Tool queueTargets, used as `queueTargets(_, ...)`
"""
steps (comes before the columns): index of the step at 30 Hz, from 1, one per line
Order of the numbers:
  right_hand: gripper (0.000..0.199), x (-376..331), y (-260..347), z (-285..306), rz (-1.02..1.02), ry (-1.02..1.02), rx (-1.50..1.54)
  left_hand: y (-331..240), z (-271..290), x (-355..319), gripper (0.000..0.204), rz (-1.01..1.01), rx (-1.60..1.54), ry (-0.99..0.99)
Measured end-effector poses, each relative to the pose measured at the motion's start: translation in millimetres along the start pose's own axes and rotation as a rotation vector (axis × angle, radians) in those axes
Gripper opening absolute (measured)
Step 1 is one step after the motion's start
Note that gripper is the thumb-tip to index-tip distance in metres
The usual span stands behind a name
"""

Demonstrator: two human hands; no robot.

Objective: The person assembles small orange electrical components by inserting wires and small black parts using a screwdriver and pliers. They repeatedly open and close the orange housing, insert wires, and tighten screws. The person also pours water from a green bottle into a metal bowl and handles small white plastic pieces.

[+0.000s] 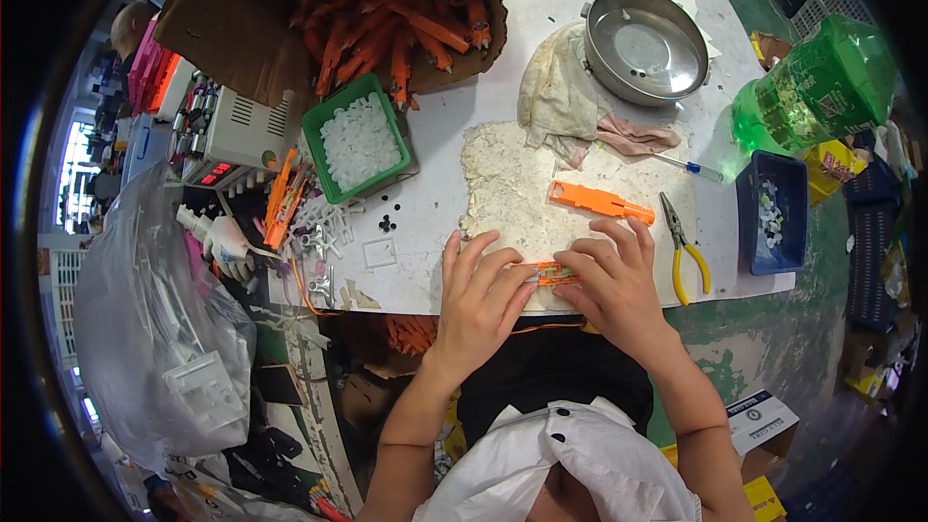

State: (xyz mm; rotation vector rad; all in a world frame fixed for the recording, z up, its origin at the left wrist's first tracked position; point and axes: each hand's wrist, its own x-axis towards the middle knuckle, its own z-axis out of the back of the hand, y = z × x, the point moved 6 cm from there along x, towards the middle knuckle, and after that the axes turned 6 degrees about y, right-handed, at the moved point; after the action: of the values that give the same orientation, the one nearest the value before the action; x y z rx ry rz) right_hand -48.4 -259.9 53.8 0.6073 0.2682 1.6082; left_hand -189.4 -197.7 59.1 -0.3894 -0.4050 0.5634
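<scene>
Pinched between left hand (480, 298) and right hand (611, 282), fingertips closed on either end: a small orange plastic part (555, 274), long axis running left-right, just inside the near edge of the table (425, 126). Beyond it, a longer orange piece (599, 202) (parallel, slightly tilted); right of it, yellow-handled pliers (686, 249), with bare table only to its left.

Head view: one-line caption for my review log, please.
Both hands, left hand and right hand, press a small orange part on the worktable, pliers alongside.

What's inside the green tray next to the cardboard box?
The green tray is filled with small white plastic pieces, heaped nearly to its rim. Whatever lies beneath that top layer, and the tray's bottom, is covered.
</scene>
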Motion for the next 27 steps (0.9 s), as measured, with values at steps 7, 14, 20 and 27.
queueTargets(7, 0.036, 5.5, 1.2, -5.1, 0.019, 0.033, -0.034, -22.1, 2.1, 27.9, 0.016, -0.227, 0.226, 0.153)
queueTargets(14, 0.033, 7.5, 0.4, -5.1, 0.046, 0.044, -0.041, -31.8, -6.0, 41.9, 0.019, -0.452, 0.427, 0.329)
queueTargets(20, 0.033, 6.0, -1.9, -6.0, 0.042, -0.005, 0.01, -10.7, 10.3, 33.2, 0.022, -0.327, 0.185, 0.068)
queueTargets(27, 0.034, -2.7, 15.7, 9.9, 0.078, -0.181, 0.064, -8.9, 19.4, 4.5, 0.018, -0.148, 0.004, -0.169)
